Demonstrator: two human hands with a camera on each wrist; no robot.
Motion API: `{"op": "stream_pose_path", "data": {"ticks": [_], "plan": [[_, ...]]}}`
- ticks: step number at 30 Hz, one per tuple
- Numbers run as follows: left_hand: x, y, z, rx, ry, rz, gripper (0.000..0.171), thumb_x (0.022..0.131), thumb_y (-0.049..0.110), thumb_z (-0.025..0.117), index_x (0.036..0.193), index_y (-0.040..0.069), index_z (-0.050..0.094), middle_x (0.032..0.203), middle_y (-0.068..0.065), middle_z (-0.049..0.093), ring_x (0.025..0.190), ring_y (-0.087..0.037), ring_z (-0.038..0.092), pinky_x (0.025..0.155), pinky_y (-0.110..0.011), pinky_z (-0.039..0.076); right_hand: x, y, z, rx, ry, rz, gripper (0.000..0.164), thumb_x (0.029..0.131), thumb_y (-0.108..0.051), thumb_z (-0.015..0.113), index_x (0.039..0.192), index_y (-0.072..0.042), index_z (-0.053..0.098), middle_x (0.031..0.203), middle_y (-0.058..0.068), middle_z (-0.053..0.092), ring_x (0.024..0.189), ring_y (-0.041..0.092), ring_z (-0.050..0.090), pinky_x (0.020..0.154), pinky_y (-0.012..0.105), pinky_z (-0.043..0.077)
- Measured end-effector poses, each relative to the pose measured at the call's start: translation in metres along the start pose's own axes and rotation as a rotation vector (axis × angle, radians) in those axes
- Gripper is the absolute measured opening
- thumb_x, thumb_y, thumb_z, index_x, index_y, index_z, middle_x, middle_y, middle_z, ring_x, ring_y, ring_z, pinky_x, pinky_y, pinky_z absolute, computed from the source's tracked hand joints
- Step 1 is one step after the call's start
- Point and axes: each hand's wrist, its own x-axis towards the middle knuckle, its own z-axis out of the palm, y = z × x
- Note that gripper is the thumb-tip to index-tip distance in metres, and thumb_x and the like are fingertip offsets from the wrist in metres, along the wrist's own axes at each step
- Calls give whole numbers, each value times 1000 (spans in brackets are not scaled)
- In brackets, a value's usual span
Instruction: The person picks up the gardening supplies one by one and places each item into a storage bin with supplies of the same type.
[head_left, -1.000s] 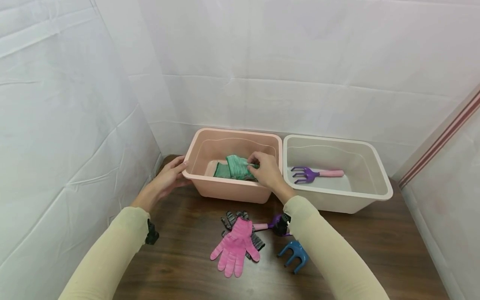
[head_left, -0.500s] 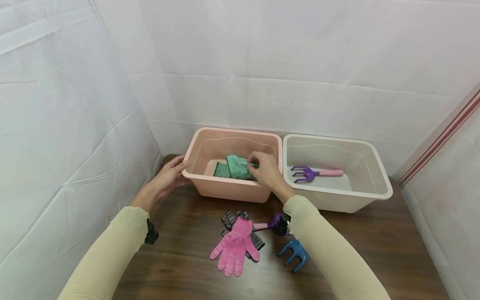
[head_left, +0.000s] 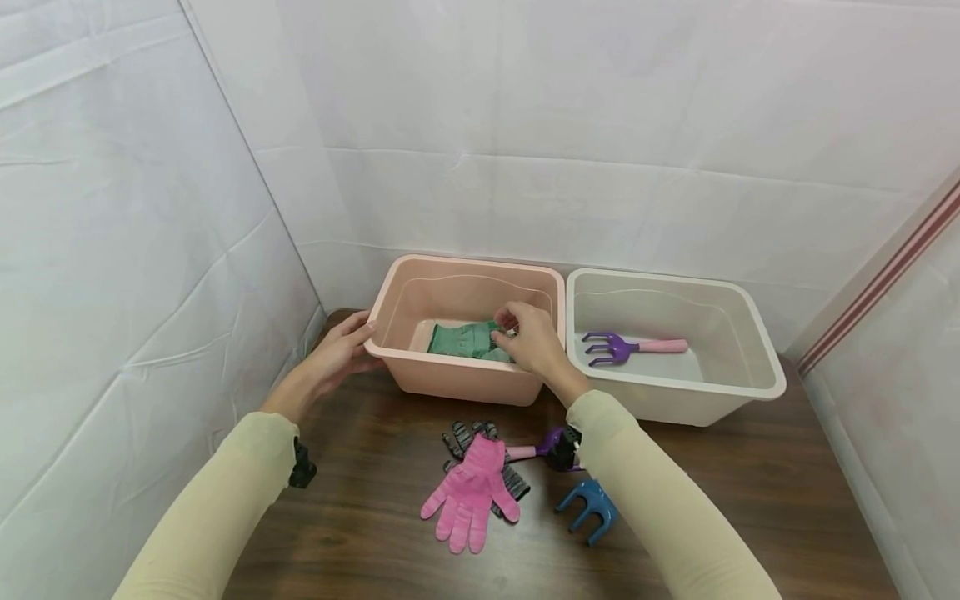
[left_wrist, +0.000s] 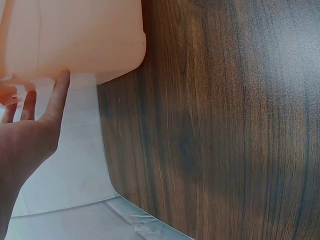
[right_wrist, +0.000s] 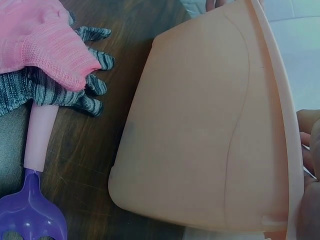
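Observation:
The left hand [head_left: 341, 354] touches the left rim of the peach bin [head_left: 450, 379], and the left wrist view shows its straight fingers at the bin's outer wall. Inside that bin lie green knit gloves [head_left: 459, 340], partly hidden by the right hand [head_left: 532, 337]. That hand reaches over the front rim, thumb and fingers apart, right at the gloves. On the table lie a pink glove [head_left: 468, 500] over a grey striped glove [head_left: 516, 483], a purple hand fork with pink handle [right_wrist: 37, 200], and a blue fork head [head_left: 592, 504].
A cream bin [head_left: 675, 400] stands against the peach bin's right side, holding another purple hand fork [head_left: 615, 348]. White sheeting [head_left: 480, 200] hangs behind and at the sides. The dark wooden table [head_left: 360, 517] runs up to the sheeting.
The light green flap pinched by the right hand has dropped flat among the green gloves, and the thumb and fingers have parted. The left hand has stayed in place.

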Motion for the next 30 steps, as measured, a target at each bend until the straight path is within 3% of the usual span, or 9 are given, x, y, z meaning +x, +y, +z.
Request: {"op": "stream_pose_path", "data": {"ticks": [12, 19, 30], "plan": [[-1, -3, -2, 15, -19, 6, 62, 118, 29, 39, 170, 6, 16, 171, -23, 24, 152, -49, 31, 116, -62, 41, -2, -1, 4, -13, -33, -10, 20, 96, -13, 81, 112, -5, 71, 111, 15, 74, 101, 26, 70, 90, 40, 59], [-3, -2, -4, 56, -20, 14, 60, 118, 29, 38, 169, 6, 17, 170, -23, 25, 147, -41, 41, 115, -61, 43, -2, 0, 8, -11, -26, -17, 21, 96, -14, 81, 111, -6, 71, 110, 15, 74, 100, 26, 70, 89, 40, 59], [-4, -2, -5, 42, -24, 27, 60, 118, 27, 39, 169, 5, 17, 169, -24, 26, 144, -37, 45, 114, -62, 44, 0, -1, 8, -15, -48, -34, 25, 95, -14, 82, 114, -3, 70, 111, 17, 74, 102, 31, 71, 89, 40, 60]]}}
